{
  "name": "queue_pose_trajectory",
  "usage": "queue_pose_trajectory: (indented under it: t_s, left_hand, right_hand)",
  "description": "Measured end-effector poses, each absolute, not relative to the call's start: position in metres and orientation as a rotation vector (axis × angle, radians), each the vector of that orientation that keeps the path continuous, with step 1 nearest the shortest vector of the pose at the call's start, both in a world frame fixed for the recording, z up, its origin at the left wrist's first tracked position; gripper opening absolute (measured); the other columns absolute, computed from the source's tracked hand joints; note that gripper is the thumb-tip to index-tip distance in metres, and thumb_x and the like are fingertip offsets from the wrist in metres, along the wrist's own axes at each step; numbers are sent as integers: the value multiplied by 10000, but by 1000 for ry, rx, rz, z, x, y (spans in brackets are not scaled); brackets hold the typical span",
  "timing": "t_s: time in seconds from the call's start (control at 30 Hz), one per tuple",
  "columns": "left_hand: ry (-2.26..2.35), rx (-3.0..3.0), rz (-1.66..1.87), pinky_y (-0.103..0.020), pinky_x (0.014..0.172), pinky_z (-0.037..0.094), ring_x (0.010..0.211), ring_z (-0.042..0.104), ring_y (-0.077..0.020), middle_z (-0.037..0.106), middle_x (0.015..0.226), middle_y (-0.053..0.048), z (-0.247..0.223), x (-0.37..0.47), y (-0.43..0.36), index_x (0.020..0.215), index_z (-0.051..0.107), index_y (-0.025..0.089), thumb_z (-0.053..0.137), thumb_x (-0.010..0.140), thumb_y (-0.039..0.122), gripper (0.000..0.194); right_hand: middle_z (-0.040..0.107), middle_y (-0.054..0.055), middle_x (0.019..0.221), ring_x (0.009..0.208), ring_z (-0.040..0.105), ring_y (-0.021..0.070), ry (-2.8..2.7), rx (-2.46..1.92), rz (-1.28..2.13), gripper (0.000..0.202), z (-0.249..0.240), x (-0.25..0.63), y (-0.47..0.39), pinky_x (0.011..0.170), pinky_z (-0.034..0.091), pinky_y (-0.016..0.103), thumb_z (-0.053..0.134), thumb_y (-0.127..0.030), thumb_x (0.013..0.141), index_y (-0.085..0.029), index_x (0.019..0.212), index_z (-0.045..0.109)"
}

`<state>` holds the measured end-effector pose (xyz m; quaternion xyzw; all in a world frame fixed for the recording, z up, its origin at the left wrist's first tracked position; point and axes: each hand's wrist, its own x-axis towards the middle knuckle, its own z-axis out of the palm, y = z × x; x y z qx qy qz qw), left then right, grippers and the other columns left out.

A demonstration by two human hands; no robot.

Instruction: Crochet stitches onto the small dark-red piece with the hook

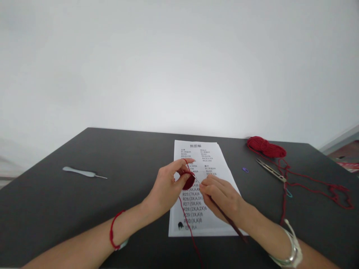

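A small dark red crochet piece is pinched between the thumb and fingers of my left hand. Red yarn loops over the raised index finger of that hand, and a strand hangs from the piece down past the paper's lower edge. My right hand is closed around a crochet hook with a dark reddish handle. Its thin metal tip meets the edge of the crochet piece. Under both hands lies a printed pattern sheet, partly covered by them.
On the dark table, a grey-handled crochet hook lies at left. To the right are a red yarn skein, a purple stitch marker, and metal snips with trailing yarn across them. A white wall stands behind.
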<state>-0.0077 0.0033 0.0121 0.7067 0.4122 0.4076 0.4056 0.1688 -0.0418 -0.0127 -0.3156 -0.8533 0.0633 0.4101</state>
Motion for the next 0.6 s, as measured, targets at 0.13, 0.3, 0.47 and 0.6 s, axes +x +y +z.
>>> queue_pose_trajectory:
  t_s: [0.13, 0.3, 0.47, 0.6]
  left_hand:
    - [1010, 1790, 1024, -312, 820, 445, 1032, 610, -222, 711, 968, -51, 14, -8, 4, 640, 567, 200, 535, 733, 39, 188]
    - [926, 1621, 1003, -317, 848, 424, 1053, 579, -225, 684, 841, -30, 13, -5, 3, 691, 613, 194, 603, 725, 95, 105]
    - [813, 1210, 971, -288, 692, 447, 636, 563, -117, 589, 662, 58, 8, 3, -7, 1152, 575, 191, 653, 707, 105, 461]
    - [720, 938, 871, -255, 568, 418, 528, 519, -88, 583, 642, 58, 6, 5, -9, 1167, 566, 171, 704, 668, 114, 521]
  right_hand:
    - [549, -7, 668, 567, 483, 123, -1891, -951, 538, 152, -11, 174, -39, 518, 392, 247, 491, -110, 857, -219, 759, 529]
    - [497, -51, 543, 447, 426, 102, -1222, -794, 1306, 163, -14, 166, -33, 439, 364, 233, 590, -284, 826, -208, 722, 489]
    - [531, -29, 638, 543, 492, 128, -1445, -905, 904, 76, -27, 154, -37, 508, 414, 250, 528, -230, 874, -225, 801, 508]
    - [549, 2, 685, 603, 516, 157, -1925, -906, 80, 149, -35, 156, -38, 559, 424, 285, 492, -95, 862, -231, 805, 515]
